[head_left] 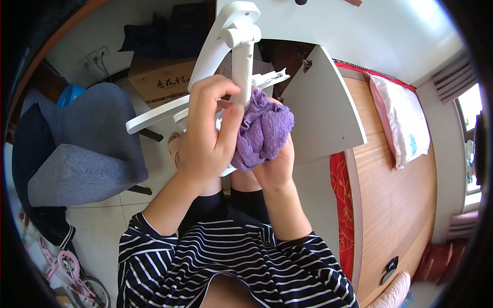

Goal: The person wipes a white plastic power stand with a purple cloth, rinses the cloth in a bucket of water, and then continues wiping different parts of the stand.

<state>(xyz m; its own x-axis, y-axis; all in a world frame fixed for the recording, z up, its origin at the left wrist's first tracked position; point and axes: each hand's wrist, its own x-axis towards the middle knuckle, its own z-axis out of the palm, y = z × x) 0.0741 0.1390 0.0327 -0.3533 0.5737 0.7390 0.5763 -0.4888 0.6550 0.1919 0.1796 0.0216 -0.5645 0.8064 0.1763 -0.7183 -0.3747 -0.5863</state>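
Note:
In front of my chest is a white plastic frame with a jointed upright and long arms that spread to the left and down. My left hand is closed round the lower part of the upright, thumb and forefinger meeting near its end. A bunched purple cloth fills my right hand, pressed close beside the upright. The cloth hides most of the right fingers. Behind my hands, other white parts of the frame stick out; how they join is hidden.
To the left stands a grey-blue upholstered chair. A cardboard box is beyond the frame. An open white cabinet door juts out on the right, next to a wooden bed surface with a pillow. A pink bicycle is at lower left.

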